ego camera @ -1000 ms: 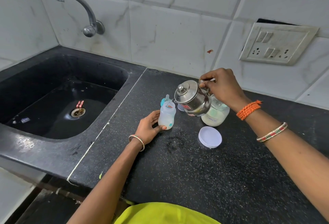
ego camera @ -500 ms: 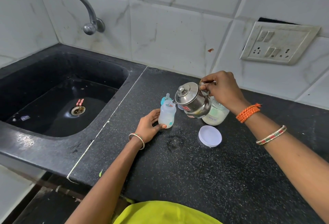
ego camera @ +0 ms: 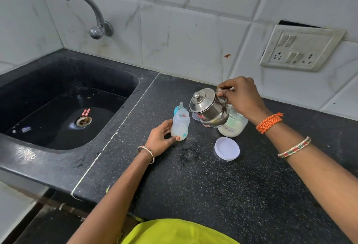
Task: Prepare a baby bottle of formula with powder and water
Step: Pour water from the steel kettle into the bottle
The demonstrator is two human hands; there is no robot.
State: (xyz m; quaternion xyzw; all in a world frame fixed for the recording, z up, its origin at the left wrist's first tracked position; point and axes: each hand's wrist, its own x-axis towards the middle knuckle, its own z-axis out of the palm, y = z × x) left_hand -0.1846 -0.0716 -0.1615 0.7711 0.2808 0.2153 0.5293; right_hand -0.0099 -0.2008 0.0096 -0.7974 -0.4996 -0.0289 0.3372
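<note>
Pouring water: right hand point(ego camera: 241, 96) grips the tilted kettle point(ego camera: 210, 108), left hand point(ego camera: 160, 137) grips the bottle point(ego camera: 180, 125) at its nine o'clock; next, level the kettle before overfilling.

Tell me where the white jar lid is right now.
In the head view the white jar lid lies flat on the black counter, right of centre, just in front of the open powder jar and under the right forearm.

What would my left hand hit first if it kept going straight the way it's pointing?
Your left hand is already on the baby bottle. Past that, it would probably meet the steel pot or the powder jar; depth is unclear.
</note>
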